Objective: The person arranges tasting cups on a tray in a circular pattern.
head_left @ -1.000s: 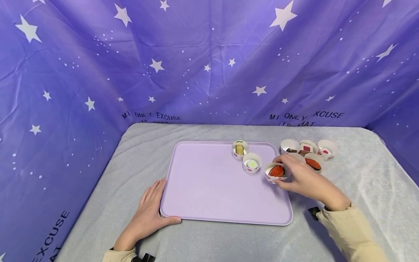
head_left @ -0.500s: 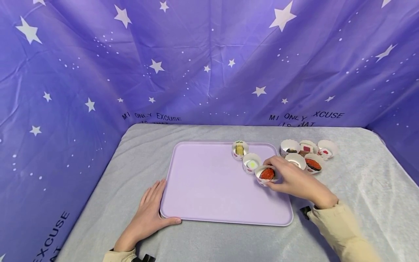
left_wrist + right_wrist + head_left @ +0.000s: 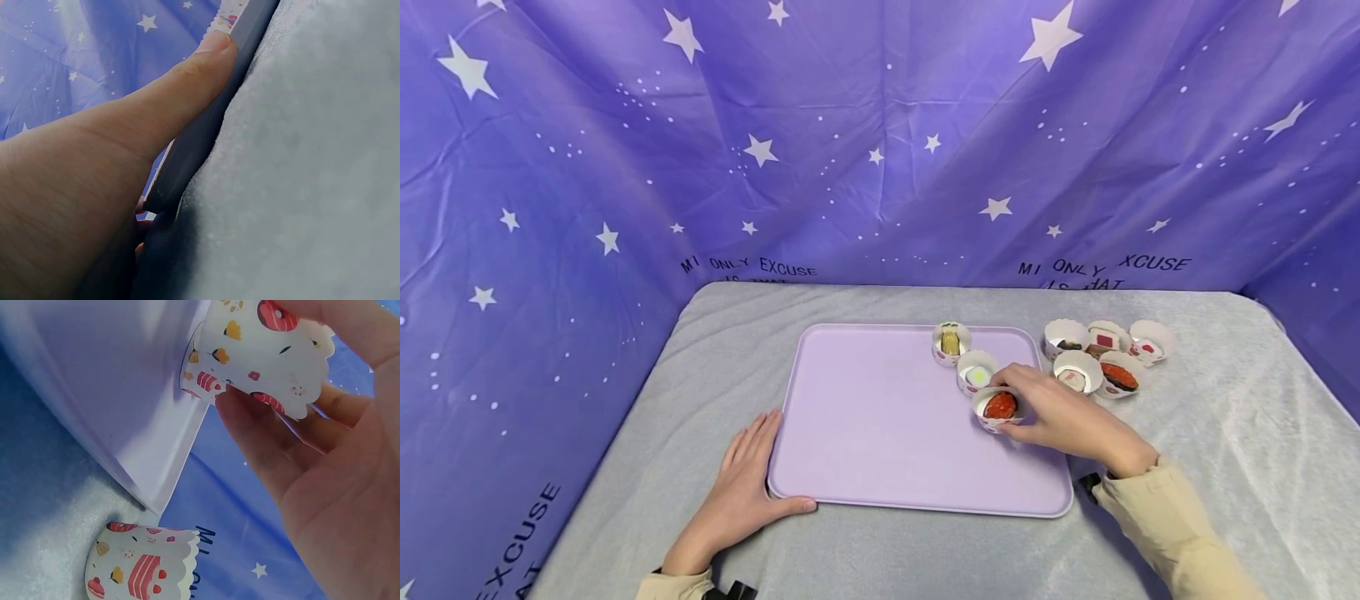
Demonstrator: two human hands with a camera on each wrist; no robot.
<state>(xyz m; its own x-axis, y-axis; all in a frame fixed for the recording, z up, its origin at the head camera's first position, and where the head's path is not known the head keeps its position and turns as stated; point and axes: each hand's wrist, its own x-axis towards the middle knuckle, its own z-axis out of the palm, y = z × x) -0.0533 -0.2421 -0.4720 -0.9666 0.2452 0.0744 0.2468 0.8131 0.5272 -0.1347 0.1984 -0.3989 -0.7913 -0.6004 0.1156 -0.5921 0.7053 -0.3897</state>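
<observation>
My right hand (image 3: 1060, 421) grips a printed paper baking cup (image 3: 265, 356) between thumb and fingers, over the right part of a lilac tray (image 3: 880, 425). Inside that cup lies a sushi piece topped with red roe (image 3: 1000, 406). Just behind it on the tray is a cup with a white-and-green sushi roll (image 3: 977, 378); farther back stands another with a yellow-topped piece (image 3: 951, 343). At the tray's front left corner rests my left hand (image 3: 737, 492), fingers straight along the side and thumb along the front edge. Whether the held cup touches the tray is unclear.
Right of the tray, several more paper cups stand close together on the grey cloth (image 3: 1210, 433), among them one with an orange-red roe piece (image 3: 1118, 377) and one with a pale round piece (image 3: 1072, 380). A purple starry curtain (image 3: 880, 167) encloses the back and sides.
My right hand has carried the roe sushi cup leftward and slightly toward me, from the tray's right edge to in front of the white-and-green roll's cup. The left hand stays put.
</observation>
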